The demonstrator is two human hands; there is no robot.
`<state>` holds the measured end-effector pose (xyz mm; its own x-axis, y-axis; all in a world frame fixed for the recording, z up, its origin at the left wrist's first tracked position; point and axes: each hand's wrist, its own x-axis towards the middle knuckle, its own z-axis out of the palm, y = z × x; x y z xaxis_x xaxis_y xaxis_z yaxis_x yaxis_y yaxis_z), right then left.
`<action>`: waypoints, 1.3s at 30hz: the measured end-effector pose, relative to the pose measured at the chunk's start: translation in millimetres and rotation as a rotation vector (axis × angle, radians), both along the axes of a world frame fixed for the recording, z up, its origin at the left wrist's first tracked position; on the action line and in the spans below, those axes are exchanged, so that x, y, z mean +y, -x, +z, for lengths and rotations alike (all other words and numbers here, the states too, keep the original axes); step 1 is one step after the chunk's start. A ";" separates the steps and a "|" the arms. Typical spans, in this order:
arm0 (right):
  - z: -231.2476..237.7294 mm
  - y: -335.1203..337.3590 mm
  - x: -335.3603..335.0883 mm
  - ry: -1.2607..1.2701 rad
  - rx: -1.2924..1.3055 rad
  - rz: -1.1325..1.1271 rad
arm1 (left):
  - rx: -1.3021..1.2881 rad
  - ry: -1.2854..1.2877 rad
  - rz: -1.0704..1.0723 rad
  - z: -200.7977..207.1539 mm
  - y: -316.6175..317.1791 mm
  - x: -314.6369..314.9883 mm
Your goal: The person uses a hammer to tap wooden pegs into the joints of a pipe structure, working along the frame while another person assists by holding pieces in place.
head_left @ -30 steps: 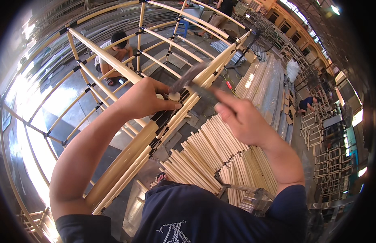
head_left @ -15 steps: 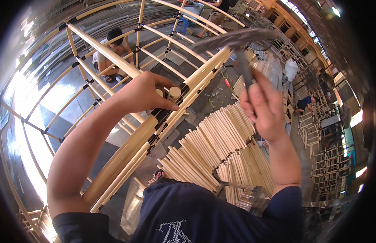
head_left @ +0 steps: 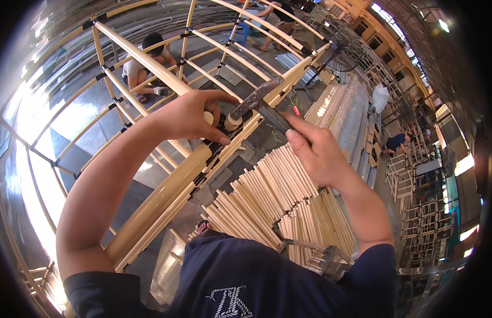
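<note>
My right hand grips the handle of a hammer, the dark steel head lying over the joint. One face of that head meets the end of a short round wooden peg, or nearly so. Around the peg curl the thumb and fingers of my left hand; the palm side is hidden. Another pale round end shows inside this grip. Beneath both hands runs a thick, pale bamboo-like pole, with thinner poles alongside and black bindings at the joint.
A large pole frame with black joints spreads ahead and left. Below my right forearm lie stacked cut poles. One person crouches behind the frame; others are at the far back and the right. Long wrapped lengths lie on the right.
The hammer has come down and left from its blurred raised position to the peg. My right hand has moved left and lower with it. My left hand stays around the peg.
</note>
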<state>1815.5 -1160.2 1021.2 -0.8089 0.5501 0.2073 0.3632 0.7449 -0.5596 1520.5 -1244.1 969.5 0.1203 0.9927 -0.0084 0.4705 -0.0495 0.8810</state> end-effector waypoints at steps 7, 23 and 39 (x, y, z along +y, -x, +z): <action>7.5 -4.5 -4.7 0.132 0.118 -0.094 | 0.017 -0.050 -0.019 -3.5 0.4 0.4; 31.1 18.4 -12.2 0.051 -0.086 -0.093 | -0.125 0.067 0.152 -10.9 -8.2 0.6; -277.4 -144.7 3.7 0.427 -0.118 -0.624 | 0.171 0.033 0.337 10.0 -30.7 -10.5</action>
